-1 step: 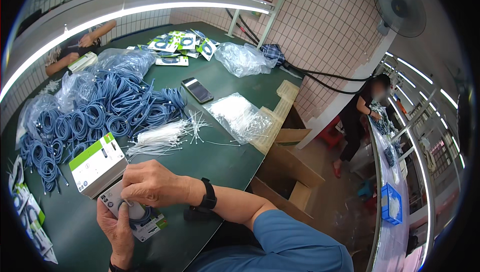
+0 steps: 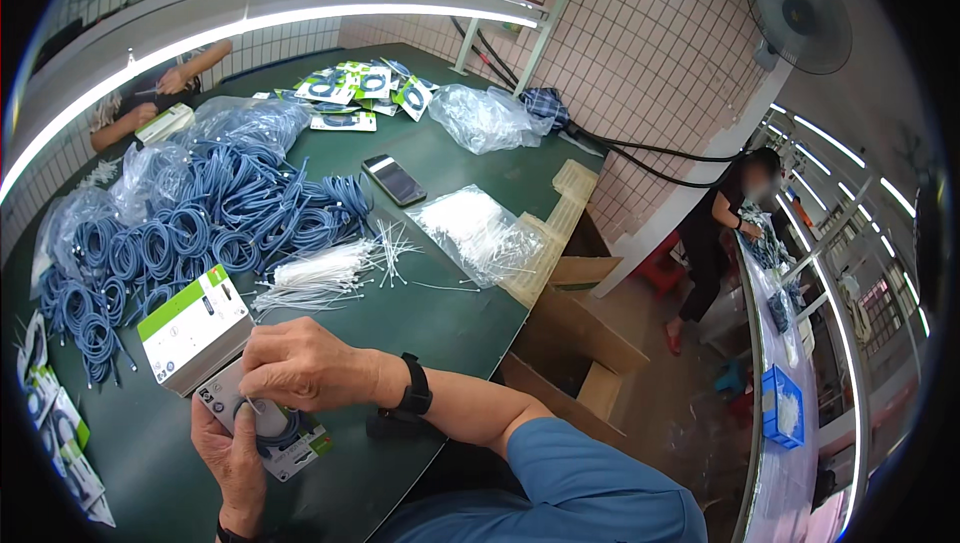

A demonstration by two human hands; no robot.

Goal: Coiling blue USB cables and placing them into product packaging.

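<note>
Fingers (image 2: 262, 375) of the right hand (image 2: 310, 368) pinch a coiled blue cable (image 2: 272, 431) onto a printed card (image 2: 290, 448) that the left hand (image 2: 235, 458) cups from below. Both probably feel light and springy, so hold by the card's edges.

Packing workshop: cable coils (image 2: 200, 213), zip ties (image 2: 320, 273)

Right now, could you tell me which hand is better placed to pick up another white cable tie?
Probably the right hand: it lies nearer the white cable ties, while the left hand supports the packaging card from below.
</note>
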